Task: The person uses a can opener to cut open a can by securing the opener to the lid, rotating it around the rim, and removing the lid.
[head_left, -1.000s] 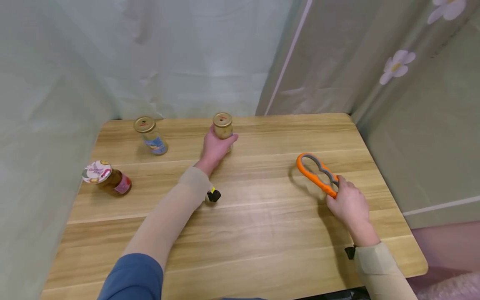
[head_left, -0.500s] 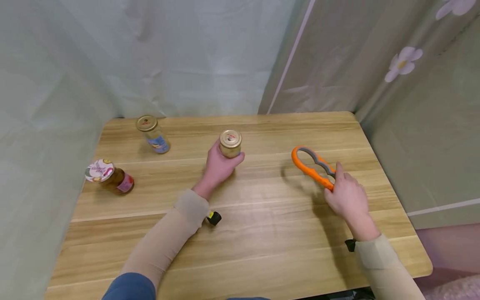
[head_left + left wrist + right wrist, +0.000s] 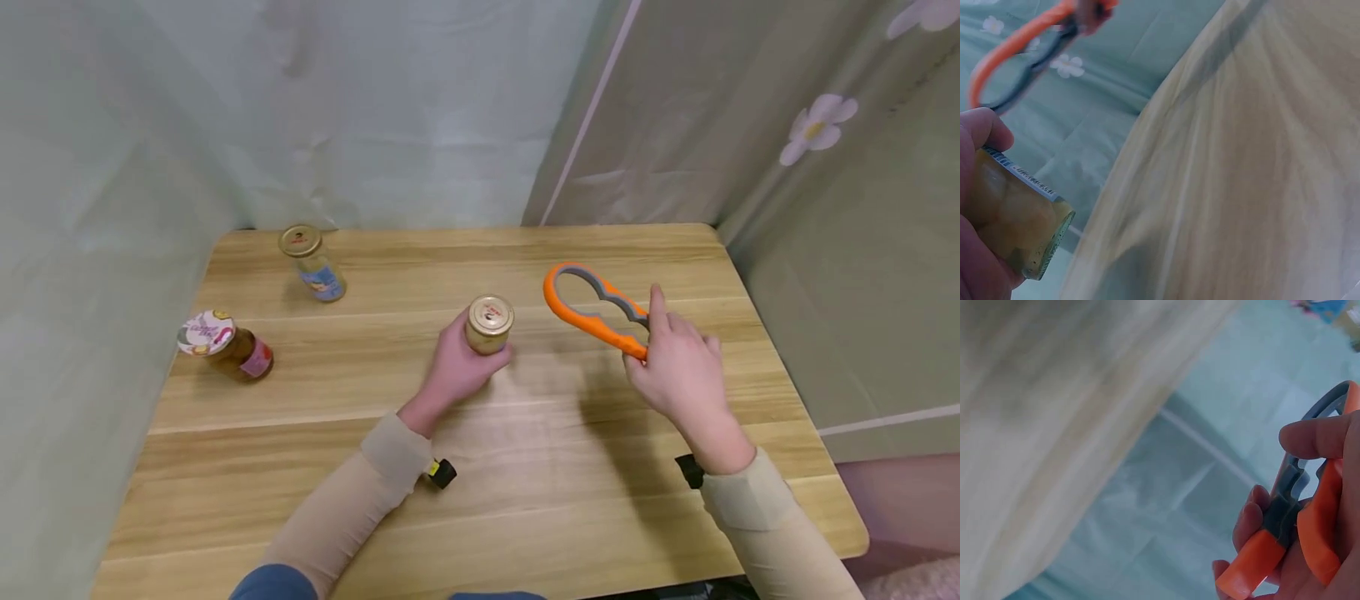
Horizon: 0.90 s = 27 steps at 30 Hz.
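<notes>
My left hand (image 3: 459,364) grips a small glass jar (image 3: 489,325) with a gold lid, over the middle of the table. In the left wrist view the jar (image 3: 1019,215) shows pale yellowish contents, a label edge with a barcode and its glass bottom. My right hand (image 3: 681,367) holds an orange and grey jar opener (image 3: 592,321) by its handles, its loop pointing left towards the jar but apart from it. The index finger lies extended along the top. In the right wrist view, thumb and fingers wrap the opener's handles (image 3: 1319,537).
On the wooden table (image 3: 300,467), a second gold-lidded jar (image 3: 318,271) with a blue label stands at the back left. Nearer on the left is a brown jar (image 3: 240,354) with a patterned white lid. Pale curtains (image 3: 420,117) hang behind the table.
My left hand has brought the jar from the table's back edge nearer and to the right. My right hand has moved the opener left and raised it towards the jar.
</notes>
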{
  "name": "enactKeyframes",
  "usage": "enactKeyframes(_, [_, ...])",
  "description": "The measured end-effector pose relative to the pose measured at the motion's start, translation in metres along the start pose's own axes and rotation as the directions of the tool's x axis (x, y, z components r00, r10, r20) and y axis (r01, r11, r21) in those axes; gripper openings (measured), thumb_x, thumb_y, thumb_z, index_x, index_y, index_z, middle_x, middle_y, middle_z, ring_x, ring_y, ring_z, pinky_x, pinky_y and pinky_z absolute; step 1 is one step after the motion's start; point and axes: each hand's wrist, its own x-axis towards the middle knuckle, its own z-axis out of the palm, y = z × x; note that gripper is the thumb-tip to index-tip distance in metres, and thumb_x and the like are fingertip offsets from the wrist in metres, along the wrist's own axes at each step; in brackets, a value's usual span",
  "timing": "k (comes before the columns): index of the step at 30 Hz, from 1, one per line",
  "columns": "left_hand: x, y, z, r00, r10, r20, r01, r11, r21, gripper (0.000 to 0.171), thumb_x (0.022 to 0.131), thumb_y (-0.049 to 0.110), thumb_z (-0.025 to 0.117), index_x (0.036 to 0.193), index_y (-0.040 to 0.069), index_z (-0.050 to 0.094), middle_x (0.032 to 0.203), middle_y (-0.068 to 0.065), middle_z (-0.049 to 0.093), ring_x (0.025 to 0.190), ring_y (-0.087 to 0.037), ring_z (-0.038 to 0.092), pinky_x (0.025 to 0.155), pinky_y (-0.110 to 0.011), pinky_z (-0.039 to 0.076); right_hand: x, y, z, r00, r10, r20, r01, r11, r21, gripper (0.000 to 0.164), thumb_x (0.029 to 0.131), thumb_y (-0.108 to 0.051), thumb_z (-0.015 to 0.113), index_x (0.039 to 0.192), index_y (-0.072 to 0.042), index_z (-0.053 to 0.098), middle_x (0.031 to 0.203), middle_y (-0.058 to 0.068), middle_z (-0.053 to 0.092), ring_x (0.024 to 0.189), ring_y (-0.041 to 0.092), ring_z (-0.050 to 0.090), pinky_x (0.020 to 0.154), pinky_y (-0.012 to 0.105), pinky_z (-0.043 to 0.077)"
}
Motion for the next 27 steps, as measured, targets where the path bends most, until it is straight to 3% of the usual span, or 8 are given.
enactKeyframes(8, [-0.002,-0.002,0.010,0.999,0.006,0.044,-0.007,1.000,0.016,0.047,0.072,0.013,0.081,0.114,0.017,0.062,0.100,0.002,0.067,0.087,-0.016,0.060,0.081,-0.042,0.052,0.006,-0.043,-0.018,0.995,-0.099,0.001,0.099,0.995,-0.007,0.100,0.081,-0.029,0.066,0.159,-0.010,0.006,0.109,0.014,0.062,0.105,0.037,0.054,0.084,0.064,0.040])
enactKeyframes(15, [-0.012,0.009,0.011,0.998,0.043,0.043,-0.043,0.999,0.002,0.044,0.074,0.006,0.078,0.114,0.015,0.063,0.100,0.000,0.068,0.085,-0.015,0.059,0.079,-0.041,0.053,0.009,-0.077,-0.014,0.979,-0.202,-0.033,0.201,0.979,-0.025,0.104,0.076,-0.032,0.070,0.159,-0.008,0.011,0.103,0.010,0.062,0.097,0.031,0.057,0.085,0.059,0.043])
enactKeyframes(21, [-0.013,0.031,0.013,0.994,0.095,0.053,-0.089,0.989,-0.114,0.041,0.075,-0.005,0.076,0.112,0.005,0.061,0.102,-0.007,0.066,0.088,-0.020,0.058,0.081,-0.043,0.051,0.009,-0.086,-0.011,0.968,-0.246,-0.053,0.243,0.968,-0.059,0.102,0.075,-0.033,0.071,0.158,-0.006,0.017,0.102,0.010,0.062,0.088,0.029,0.057,0.083,0.058,0.043])
enactKeyframes(27, [-0.010,0.017,0.021,0.994,0.065,0.087,-0.051,0.986,-0.156,0.045,0.075,-0.002,0.076,0.117,0.007,0.061,0.107,-0.004,0.066,0.093,-0.018,0.059,0.085,-0.041,0.051,0.009,-0.087,-0.011,0.966,-0.255,-0.039,0.252,0.965,-0.074,0.103,0.076,-0.034,0.071,0.158,-0.006,0.015,0.104,0.010,0.061,0.090,0.029,0.056,0.084,0.057,0.042])
